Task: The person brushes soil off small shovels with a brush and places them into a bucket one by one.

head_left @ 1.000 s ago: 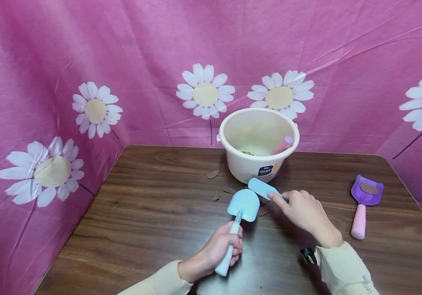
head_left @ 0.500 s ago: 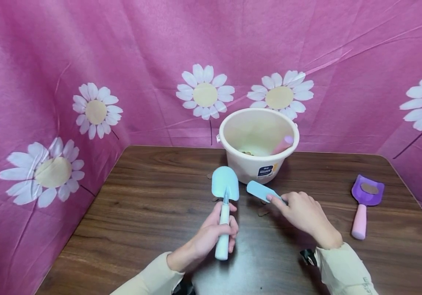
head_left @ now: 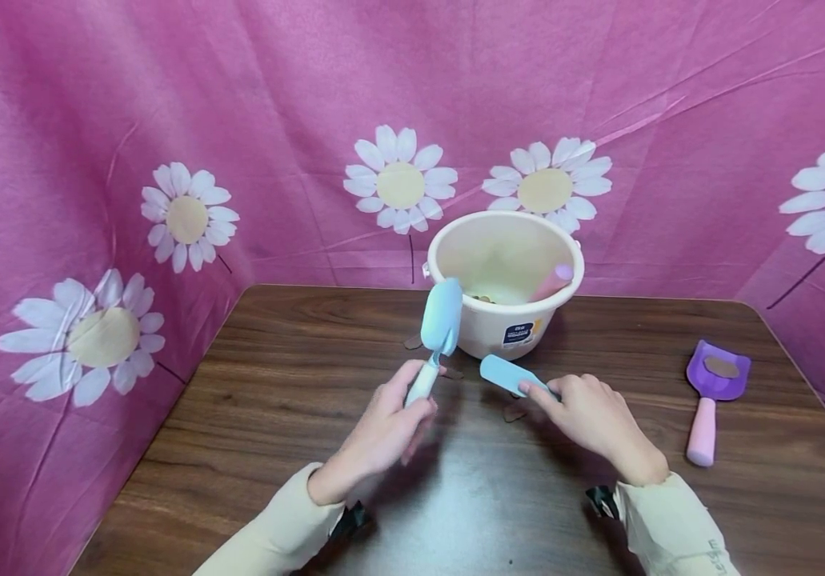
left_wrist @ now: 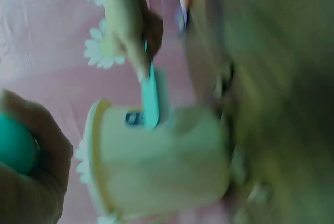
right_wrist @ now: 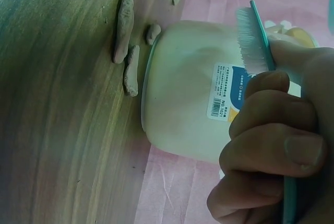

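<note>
In the head view my left hand grips a light blue toy shovel by its pale handle, its blade raised and turned sideways before the left side of the cream bucket. My right hand holds a light blue brush, fingers curled round the handle, head pointing left in front of the bucket. White bristles show in the right wrist view. Brown clay-like pieces lie on the table near the bucket's base. The left wrist view is blurred; only the shovel's handle end shows in that hand.
A purple scoop with a pink handle lies at the right, a brown piece in it. A pinkish handle leans inside the bucket, above small bits at the bottom. Pink flowered cloth hangs behind the wooden table.
My left hand has moved left and forward, lifting the shovel away from beside the brush and turning its blade sideways. The right hand and brush have barely moved.
</note>
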A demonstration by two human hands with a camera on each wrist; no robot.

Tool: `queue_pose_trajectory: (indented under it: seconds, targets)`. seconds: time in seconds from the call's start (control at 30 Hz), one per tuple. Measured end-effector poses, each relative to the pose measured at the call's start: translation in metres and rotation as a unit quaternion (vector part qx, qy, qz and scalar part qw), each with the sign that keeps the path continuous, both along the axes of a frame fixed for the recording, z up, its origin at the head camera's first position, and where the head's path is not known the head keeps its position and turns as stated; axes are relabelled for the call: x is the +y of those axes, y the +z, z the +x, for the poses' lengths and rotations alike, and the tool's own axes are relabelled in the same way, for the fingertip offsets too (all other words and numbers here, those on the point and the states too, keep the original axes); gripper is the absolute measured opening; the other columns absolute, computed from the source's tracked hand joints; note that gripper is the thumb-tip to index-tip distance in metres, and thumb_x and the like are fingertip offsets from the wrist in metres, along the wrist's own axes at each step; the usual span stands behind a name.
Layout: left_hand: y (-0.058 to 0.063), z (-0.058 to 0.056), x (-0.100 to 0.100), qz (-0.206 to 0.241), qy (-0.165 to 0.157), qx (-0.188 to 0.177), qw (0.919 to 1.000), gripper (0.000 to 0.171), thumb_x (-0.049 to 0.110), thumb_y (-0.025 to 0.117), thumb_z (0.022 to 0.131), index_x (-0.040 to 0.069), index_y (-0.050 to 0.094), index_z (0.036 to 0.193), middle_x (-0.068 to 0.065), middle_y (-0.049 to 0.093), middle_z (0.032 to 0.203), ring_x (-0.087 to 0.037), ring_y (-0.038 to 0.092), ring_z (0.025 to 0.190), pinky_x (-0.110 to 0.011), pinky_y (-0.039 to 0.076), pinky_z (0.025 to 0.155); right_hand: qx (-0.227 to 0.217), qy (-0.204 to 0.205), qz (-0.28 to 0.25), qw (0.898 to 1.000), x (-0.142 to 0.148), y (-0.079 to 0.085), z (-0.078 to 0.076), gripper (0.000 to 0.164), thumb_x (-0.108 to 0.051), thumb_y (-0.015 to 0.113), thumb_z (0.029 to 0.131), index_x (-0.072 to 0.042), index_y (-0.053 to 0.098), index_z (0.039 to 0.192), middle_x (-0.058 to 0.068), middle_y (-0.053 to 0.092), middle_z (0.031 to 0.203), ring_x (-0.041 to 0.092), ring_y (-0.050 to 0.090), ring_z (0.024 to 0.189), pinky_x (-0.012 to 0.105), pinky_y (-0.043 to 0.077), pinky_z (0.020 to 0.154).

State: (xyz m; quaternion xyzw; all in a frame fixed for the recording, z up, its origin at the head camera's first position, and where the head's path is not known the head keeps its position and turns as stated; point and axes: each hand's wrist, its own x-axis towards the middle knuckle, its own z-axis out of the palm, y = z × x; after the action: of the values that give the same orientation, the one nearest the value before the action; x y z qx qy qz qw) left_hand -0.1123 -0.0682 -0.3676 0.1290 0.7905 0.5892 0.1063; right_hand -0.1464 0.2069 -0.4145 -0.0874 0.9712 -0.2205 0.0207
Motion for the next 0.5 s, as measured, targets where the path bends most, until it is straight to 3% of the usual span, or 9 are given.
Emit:
queue_pose_trajectory:
  seconds: [0.07,0.17,0.3,0.4,0.5]
  targets:
    - [0.004,-0.004,-0.003,-0.066,0.024,0.082,0.9941,0.041,0.005,0.052,0.084,0.017,0.055,0.123,-0.001,0.052,0.064,-0.007,0.045,0.046,-0.028,0.045,0.043,-0.001,0.000,0.001,1.000,0.000,0.000,0.000,0.058,-0.066,0.041,0.092,-0.022,0.044,0.054,-0.007,0.034,0.051,0.014,0.037,0.049,0.029,0.030,0.044]
    - [0.009,-0.012,-0.004,-0.125,0.061,0.168,0.9759,0.043,0.008,0.056,0.079,0.014,0.058,0.122,0.004,0.052,0.067,-0.007,0.045,0.057,-0.023,0.043,0.056,-0.004,0.000,0.001,1.000,0.000,0.000,0.000,0.058,-0.066,0.041,0.092,-0.022,0.044,0.054,-0.007,0.034,0.051,0.014,0.036,0.049,0.029,0.030,0.044]
    - [0.014,-0.022,-0.004,-0.132,0.077,0.185,0.9708,0.046,0.010,0.056,0.079,0.015,0.060,0.124,0.005,0.055,0.067,-0.008,0.048,0.058,-0.023,0.044,0.057,-0.003,0.003,0.002,1.000,-0.001,0.000,0.000,0.059,-0.067,0.041,0.092,-0.021,0.043,0.054,-0.007,0.034,0.051,0.013,0.035,0.048,0.029,0.029,0.043]
    - [0.017,-0.029,-0.003,-0.134,0.073,0.191,0.9696,0.043,0.012,0.056,0.084,0.016,0.058,0.127,0.005,0.058,0.067,-0.006,0.052,0.056,-0.023,0.045,0.056,-0.001,0.004,0.002,1.000,-0.001,0.000,0.001,0.059,-0.066,0.041,0.092,-0.021,0.043,0.054,-0.007,0.033,0.051,0.013,0.034,0.048,0.029,0.029,0.043]
    - [0.019,-0.036,-0.002,-0.143,0.066,0.218,0.9631,0.042,0.015,0.057,0.088,0.018,0.056,0.130,0.003,0.061,0.075,-0.006,0.055,0.060,-0.024,0.047,0.060,-0.001,0.006,0.000,1.000,-0.001,0.000,0.001,0.058,-0.066,0.041,0.092,-0.021,0.043,0.054,-0.007,0.033,0.051,0.013,0.034,0.048,0.029,0.028,0.043]
